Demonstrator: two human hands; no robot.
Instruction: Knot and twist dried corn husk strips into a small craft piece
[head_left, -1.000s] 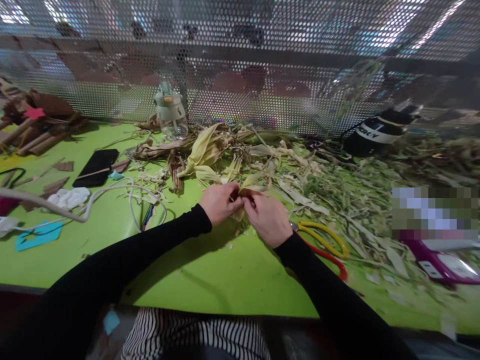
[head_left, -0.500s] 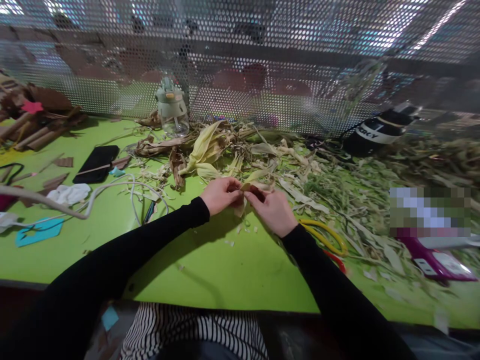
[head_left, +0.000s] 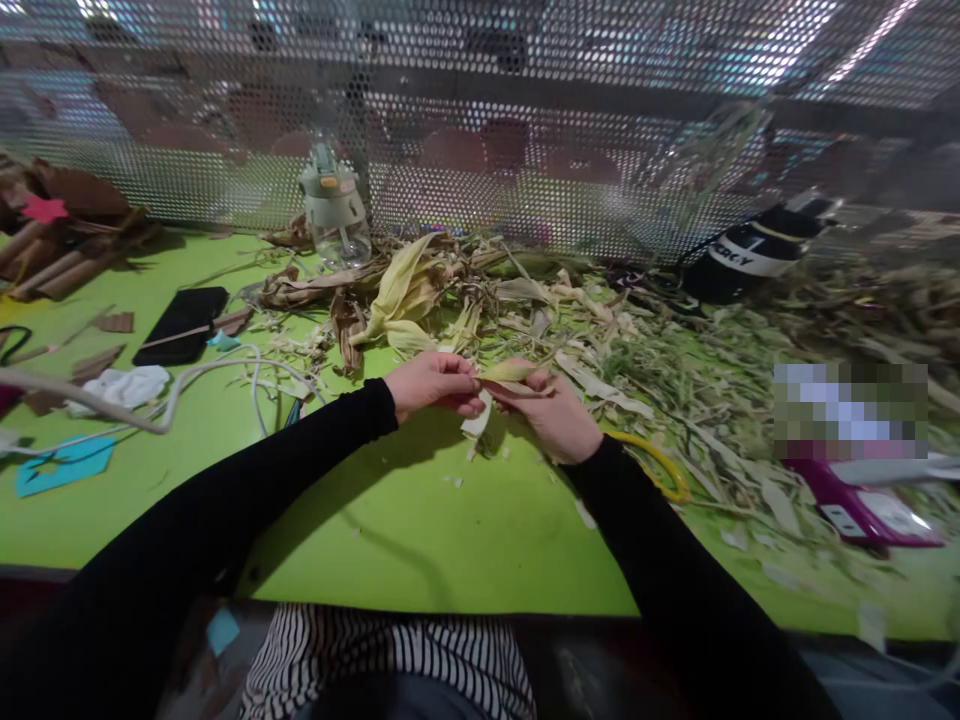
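Note:
My left hand (head_left: 437,385) pinches the near end of a pale yellow-green corn husk strip (head_left: 510,371) between thumb and fingers. My right hand (head_left: 559,415) is closed on the same husk from the other side, its fingers partly hidden behind the strip. Below the fingers hangs a whitish piece of husk (head_left: 478,415). Just beyond both hands lies a larger yellow husk bundle (head_left: 405,290). Small pale scraps are scattered on the green table (head_left: 450,550) underneath.
Dry husks and shredded green leaves (head_left: 675,380) cover the right side. A clear bottle (head_left: 336,215) stands by the perforated screen; a black bottle (head_left: 757,250) leans at right. Left are a phone (head_left: 181,325), a white cable (head_left: 217,368) and crumpled tissue (head_left: 124,388). A yellow-handled tool (head_left: 664,465) lies beside my right wrist.
The husk strip now lies flatter across my right fingers, and the whitish piece shows more below. My left hand has shifted slightly left. The whole view has moved a little.

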